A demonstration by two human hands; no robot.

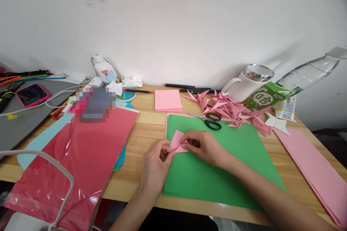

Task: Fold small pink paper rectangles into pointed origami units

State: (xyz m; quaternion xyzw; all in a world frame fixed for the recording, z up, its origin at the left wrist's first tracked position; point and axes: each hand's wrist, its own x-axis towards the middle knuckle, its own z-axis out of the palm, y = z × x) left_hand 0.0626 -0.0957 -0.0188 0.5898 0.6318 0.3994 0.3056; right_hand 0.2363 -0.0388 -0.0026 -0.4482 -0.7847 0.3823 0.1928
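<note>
Pink paper (177,138) is sitting over the left part of the green sheets (222,178) on the desk (143,115); whether it is touching them isn't showing clearly. Your left hand (157,159) is pinching its lower left corner, thumb against fingertips, nearly closed. Your right hand (202,147) is gripping the right side likewise, other fingers curling in. The paper is probably behaving as light, thin and crisp (creasing easily, tearing if tugged). Edges and corners are likely offering the best hold, leaving the middle flat. Scissors (205,118) are lying just beyond, blades pointing left.
</note>
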